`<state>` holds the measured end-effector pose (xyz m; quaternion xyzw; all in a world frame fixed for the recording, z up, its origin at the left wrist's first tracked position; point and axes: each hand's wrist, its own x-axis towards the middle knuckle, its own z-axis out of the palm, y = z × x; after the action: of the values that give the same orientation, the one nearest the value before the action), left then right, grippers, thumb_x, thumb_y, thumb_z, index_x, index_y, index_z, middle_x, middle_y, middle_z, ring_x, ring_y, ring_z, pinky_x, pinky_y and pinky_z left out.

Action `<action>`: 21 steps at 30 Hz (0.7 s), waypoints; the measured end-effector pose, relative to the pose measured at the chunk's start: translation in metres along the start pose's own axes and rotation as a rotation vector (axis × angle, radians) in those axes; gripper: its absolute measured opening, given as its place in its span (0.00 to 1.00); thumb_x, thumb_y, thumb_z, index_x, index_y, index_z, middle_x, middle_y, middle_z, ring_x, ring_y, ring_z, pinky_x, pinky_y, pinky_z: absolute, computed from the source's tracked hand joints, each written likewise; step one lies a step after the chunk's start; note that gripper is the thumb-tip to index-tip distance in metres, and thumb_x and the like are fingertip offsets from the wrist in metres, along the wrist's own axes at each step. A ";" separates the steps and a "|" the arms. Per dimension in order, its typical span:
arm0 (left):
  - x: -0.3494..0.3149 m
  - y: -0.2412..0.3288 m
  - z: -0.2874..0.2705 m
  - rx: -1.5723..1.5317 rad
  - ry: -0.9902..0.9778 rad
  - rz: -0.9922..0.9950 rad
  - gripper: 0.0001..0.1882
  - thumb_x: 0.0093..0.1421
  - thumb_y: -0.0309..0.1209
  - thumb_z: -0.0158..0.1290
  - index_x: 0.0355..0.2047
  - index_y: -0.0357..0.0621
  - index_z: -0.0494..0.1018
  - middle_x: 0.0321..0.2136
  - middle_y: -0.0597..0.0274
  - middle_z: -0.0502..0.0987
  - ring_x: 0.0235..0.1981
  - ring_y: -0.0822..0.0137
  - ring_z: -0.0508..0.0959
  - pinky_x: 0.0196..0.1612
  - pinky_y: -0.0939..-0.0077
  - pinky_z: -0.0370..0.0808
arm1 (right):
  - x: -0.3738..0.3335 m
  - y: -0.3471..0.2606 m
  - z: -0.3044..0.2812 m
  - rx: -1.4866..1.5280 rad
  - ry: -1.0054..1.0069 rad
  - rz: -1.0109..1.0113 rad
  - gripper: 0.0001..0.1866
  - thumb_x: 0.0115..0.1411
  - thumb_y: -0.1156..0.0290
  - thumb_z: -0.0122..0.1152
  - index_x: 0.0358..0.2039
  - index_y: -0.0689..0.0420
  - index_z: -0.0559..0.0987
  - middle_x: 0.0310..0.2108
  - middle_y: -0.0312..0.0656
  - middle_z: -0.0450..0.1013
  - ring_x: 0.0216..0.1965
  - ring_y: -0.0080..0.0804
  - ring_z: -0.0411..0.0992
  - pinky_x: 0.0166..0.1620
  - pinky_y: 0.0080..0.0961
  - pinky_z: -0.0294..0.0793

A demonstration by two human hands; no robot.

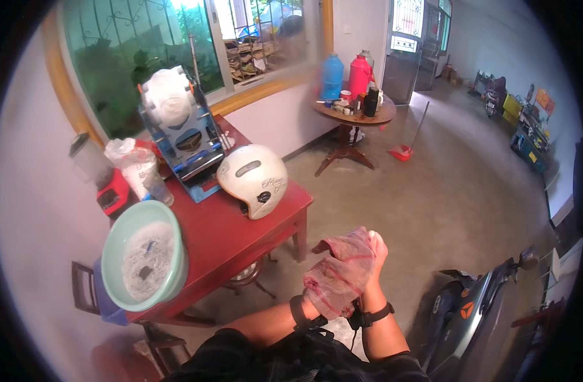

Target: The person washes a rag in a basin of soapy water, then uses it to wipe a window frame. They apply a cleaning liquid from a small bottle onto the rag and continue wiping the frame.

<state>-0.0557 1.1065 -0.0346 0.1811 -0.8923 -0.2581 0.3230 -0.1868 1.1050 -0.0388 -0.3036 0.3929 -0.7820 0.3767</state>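
Observation:
A reddish-brown checked cloth [342, 270] hangs bunched between my two hands, above the floor and in front of my body. My right hand [378, 249] is closed on its right edge, with the fingers curled at the top. The cloth drapes over my left hand and hides its fingers; only the left wrist [310, 310] shows below it. Dark bands circle both wrists. To the left, on the red table [240, 239], stands a mint-green basin [182, 254] with foamy water and something dark in it. A white helmet [256, 175] rests at the table's right end.
Behind the basin are a blue framed machine [186, 149], a plastic bag [135, 162] and a red-based blender [113, 194]. A round table [368, 117] with thermos flasks stands farther back, beside a red dustpan [401, 153]. A scooter [476, 312] is close on my right.

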 end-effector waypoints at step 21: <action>0.326 -0.140 -0.014 -0.590 0.098 0.020 0.13 0.53 0.35 0.54 0.37 0.42 0.74 0.32 0.56 0.76 0.35 0.56 0.77 0.37 0.66 0.74 | 0.287 -0.068 -0.030 -0.276 -0.442 0.146 0.11 0.51 0.68 0.59 0.17 0.58 0.71 0.22 0.29 0.69 0.25 0.21 0.64 0.33 0.24 0.64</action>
<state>-0.2610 0.8300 0.0516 0.0827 -0.7640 -0.4940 0.4067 -0.3863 0.9068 0.0551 -0.4863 0.4249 -0.6067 0.4635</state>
